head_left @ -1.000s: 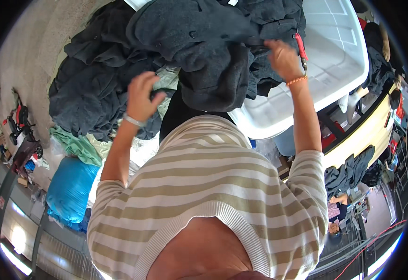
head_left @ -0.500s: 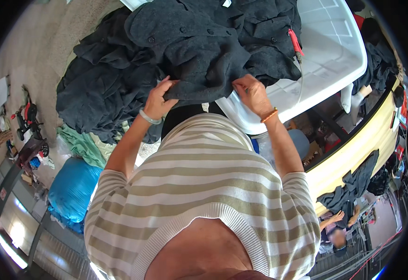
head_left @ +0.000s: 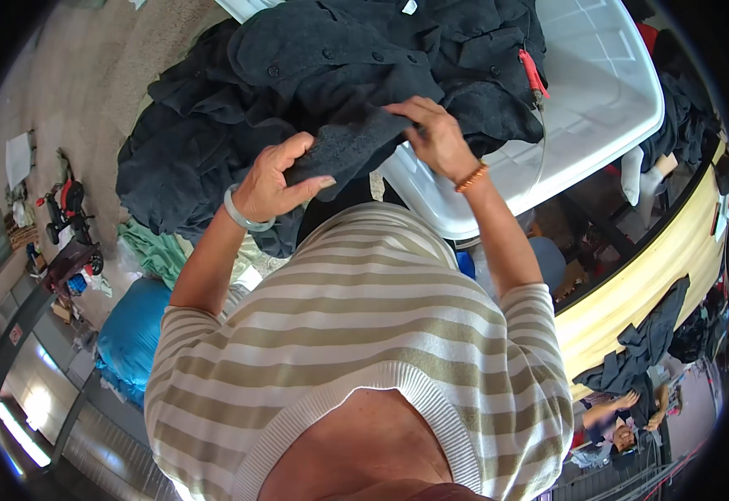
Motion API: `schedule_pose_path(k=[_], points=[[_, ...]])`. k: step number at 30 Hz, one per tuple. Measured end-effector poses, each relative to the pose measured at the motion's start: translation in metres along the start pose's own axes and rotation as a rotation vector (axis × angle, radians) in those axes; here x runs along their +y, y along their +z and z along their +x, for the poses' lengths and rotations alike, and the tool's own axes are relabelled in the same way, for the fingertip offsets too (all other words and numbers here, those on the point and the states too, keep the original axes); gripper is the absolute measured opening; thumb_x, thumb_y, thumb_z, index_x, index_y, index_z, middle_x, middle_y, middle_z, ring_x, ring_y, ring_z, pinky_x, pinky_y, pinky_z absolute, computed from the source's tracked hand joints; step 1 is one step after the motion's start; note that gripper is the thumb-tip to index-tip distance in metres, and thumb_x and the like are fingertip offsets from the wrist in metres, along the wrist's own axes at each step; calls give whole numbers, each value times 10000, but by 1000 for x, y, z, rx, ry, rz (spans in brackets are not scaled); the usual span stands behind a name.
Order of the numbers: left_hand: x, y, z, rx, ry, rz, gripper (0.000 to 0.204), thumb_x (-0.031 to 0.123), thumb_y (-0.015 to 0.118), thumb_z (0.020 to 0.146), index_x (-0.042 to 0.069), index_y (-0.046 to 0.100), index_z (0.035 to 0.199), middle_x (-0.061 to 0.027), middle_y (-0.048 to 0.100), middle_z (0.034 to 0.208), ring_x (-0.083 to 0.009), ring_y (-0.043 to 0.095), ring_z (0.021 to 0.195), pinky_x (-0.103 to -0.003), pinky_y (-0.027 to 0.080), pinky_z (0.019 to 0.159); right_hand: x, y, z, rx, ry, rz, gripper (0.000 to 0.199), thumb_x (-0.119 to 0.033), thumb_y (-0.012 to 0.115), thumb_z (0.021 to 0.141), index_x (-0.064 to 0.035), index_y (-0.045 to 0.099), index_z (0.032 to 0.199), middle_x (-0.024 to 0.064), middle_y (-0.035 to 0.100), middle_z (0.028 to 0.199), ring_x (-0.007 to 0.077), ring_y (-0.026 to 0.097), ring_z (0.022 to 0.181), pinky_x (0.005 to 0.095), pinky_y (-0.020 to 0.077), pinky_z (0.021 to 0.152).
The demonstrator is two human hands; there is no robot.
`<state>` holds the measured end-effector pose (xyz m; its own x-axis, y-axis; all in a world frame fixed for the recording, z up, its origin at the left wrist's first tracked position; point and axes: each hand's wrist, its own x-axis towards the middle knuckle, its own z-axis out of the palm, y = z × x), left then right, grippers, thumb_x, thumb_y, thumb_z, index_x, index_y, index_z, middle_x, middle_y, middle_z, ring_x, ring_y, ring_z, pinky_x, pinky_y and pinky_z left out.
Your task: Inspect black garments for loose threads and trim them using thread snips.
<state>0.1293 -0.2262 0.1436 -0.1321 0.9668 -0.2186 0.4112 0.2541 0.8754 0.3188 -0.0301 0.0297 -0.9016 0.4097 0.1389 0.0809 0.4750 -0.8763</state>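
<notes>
A dark buttoned garment point(head_left: 331, 83) lies bunched over the left part of a white plastic bin point(head_left: 602, 75) in front of me. My left hand point(head_left: 277, 179) grips a raised edge of the cloth between thumb and fingers, close to my waist. To its right, my right hand point(head_left: 441, 138) is closed on the same edge, its fingertips partly blurred and hidden against the fabric. Between both hands the edge stretches at a slant. A red-handled tool point(head_left: 533, 73) with a thin cord rests on the dark cloth near the bin's right side.
More dark cloth point(head_left: 172, 167) heaps at the left, above a green cloth point(head_left: 154, 250) and a large blue bag point(head_left: 131, 334). At the right runs a pale wooden table point(head_left: 631, 292) with a dark garment on it. Another person point(head_left: 619, 422) sits beyond it.
The garment's edge has been lifted and tilted, its right end higher. My right hand has moved up and left; my left hand has turned, thumb now extended along the cloth.
</notes>
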Motion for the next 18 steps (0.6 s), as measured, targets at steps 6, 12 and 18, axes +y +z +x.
schedule_pose_path(k=[6,12,18], points=[[-25,-8,-7,-1,-105,358,289,135,743,735,17,585,947,-109,604,824,-258,567,705,-328,461,705,-14,-66,-36,250,12,-135,335,82,626,685,-38,625,998,108,561,888,227,576,733,285,484,633],[-32,-8,-7,-42,-123,398,291,155,745,730,25,599,945,-119,632,852,-324,597,766,-366,467,720,-2,-60,-75,2,354,-477,439,4,726,674,-127,584,1068,95,558,971,290,614,844,368,506,705],[-10,2,-11,-203,-139,233,306,134,756,730,12,604,966,-145,636,875,-346,619,800,-371,480,714,-35,-24,-51,-100,64,-59,520,-205,780,715,-88,588,1184,103,589,1148,295,564,1055,385,449,915]])
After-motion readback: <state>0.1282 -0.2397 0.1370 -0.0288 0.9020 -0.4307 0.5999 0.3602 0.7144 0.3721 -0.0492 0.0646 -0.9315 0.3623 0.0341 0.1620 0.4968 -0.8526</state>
